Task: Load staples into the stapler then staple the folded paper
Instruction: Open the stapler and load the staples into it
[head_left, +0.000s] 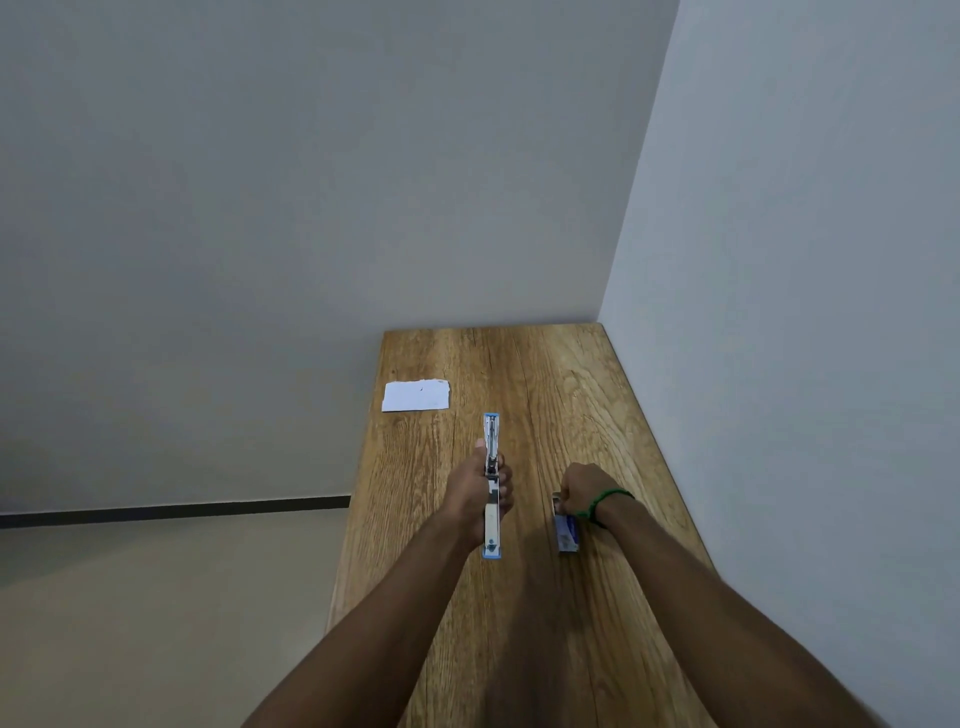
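We see the stapler (491, 483) opened out flat mid-surface, pointing away from us, our left hand (480, 488) wrapped around its middle, fingers (505, 480) curled on it. Our right hand (587, 491), green wristband (605, 503), has fingers closed on a small blue staple box (567, 532) just right of it. Folded paper (415, 396) lies flat at the wooden surface's (545, 395) far left edge, well apart.

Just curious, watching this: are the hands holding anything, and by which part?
The left hand grips the opened stapler around its middle. The right hand pinches the far end of the small staple box.
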